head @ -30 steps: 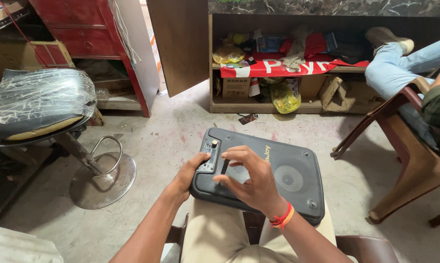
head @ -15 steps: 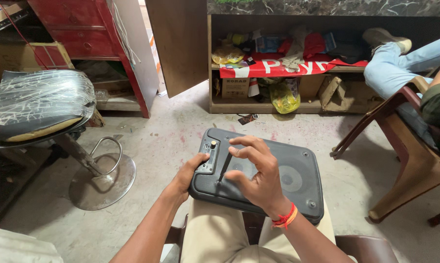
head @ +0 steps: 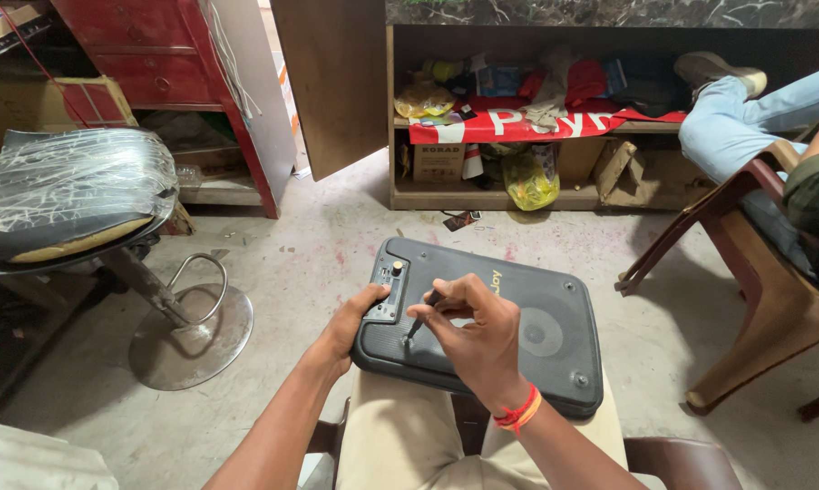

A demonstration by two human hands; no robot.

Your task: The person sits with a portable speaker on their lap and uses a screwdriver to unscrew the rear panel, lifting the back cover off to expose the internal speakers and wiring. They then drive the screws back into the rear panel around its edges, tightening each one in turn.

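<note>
A dark grey portable speaker (head: 527, 318) lies flat across my lap, its front grille facing up and a small control panel (head: 390, 289) with a knob at its left end. My left hand (head: 353, 325) grips the speaker's left edge beside that panel. My right hand (head: 473, 331) rests over the speaker's middle, shut on a thin dark screwdriver (head: 420, 319). The tool's tip points down at the speaker's near-left corner. A red and orange thread band circles my right wrist.
A plastic-wrapped swivel stool (head: 74, 195) on a round metal base stands at the left. A low shelf (head: 518, 195) full of boxes and bags lines the back. At the right another person sits in a brown wooden chair (head: 772, 299), legs propped up on the shelf.
My right hand has drawn its fingers in around the screwdriver and brought the tip down toward the speaker's near-left corner. The left hand and speaker have stayed put.
</note>
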